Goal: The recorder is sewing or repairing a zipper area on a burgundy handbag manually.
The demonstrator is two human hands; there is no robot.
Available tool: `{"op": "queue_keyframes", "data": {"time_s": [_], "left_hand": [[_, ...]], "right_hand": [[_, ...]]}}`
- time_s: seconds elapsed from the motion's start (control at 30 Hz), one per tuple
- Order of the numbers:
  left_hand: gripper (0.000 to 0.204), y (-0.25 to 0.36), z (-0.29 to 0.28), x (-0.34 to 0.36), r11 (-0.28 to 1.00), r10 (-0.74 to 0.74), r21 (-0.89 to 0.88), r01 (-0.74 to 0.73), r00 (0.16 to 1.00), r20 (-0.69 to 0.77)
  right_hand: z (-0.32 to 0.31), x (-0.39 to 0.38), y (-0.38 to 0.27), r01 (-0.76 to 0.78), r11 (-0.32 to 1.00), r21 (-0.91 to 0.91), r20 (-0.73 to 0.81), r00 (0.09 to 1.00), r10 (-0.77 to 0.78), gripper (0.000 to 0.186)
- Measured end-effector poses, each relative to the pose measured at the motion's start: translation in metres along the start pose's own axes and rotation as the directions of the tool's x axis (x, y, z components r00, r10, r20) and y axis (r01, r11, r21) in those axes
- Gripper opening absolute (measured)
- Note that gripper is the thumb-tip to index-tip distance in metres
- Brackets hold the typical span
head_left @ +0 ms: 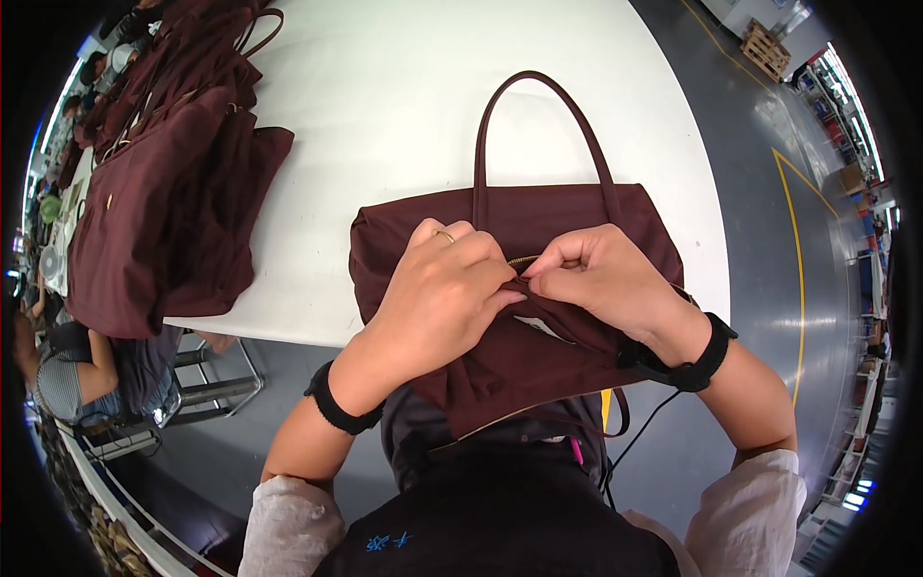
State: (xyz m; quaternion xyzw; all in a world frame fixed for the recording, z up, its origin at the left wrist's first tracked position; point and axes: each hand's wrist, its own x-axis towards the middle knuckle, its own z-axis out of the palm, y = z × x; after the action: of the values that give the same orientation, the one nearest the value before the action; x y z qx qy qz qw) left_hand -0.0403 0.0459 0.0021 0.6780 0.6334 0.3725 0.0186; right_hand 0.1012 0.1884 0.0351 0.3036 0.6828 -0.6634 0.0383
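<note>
A maroon fabric handbag (567, 204) lies on the white table, with one looped handle (493, 101) standing up toward the far side. Its near part hangs over the table edge against my lap, where a zipper (510, 415) runs along the rim. My left hand (437, 293) pinches the bag's cloth near its middle, beside a short brass-coloured zipper (522, 261). Close by on the right, my right hand (601, 287) also has thumb and forefinger pressed together on that cloth. A small white patch (545, 329) shows just below the fingers. The exact bit between the fingertips is hidden.
More maroon bags (159, 212) are heaped on the left of the white table (385, 106). Beyond its left edge a person in a striped top (72, 380) sits near a metal-framed stool (216, 389). Grey floor with yellow lines (790, 240) lies to the right.
</note>
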Motion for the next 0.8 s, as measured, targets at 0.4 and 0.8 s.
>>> {"op": "queue_keyframes", "data": {"time_s": [0.4, 0.8], "left_hand": [[0.019, 0.001, 0.000, 0.000, 0.999, 0.002, 0.039, -0.003, 1.000, 0.019], [0.018, 0.003, 0.001, -0.003, 1.000, -0.011, 0.007, 0.011, 1.000, 0.009]], "right_hand": [[0.000, 0.004, 0.002, -0.045, 0.997, 0.055, 0.010, 0.999, 0.044, 0.008], [-0.002, -0.016, 0.005, 0.135, 0.989, -0.061, -0.028, 0.990, -0.137, 0.014]]}}
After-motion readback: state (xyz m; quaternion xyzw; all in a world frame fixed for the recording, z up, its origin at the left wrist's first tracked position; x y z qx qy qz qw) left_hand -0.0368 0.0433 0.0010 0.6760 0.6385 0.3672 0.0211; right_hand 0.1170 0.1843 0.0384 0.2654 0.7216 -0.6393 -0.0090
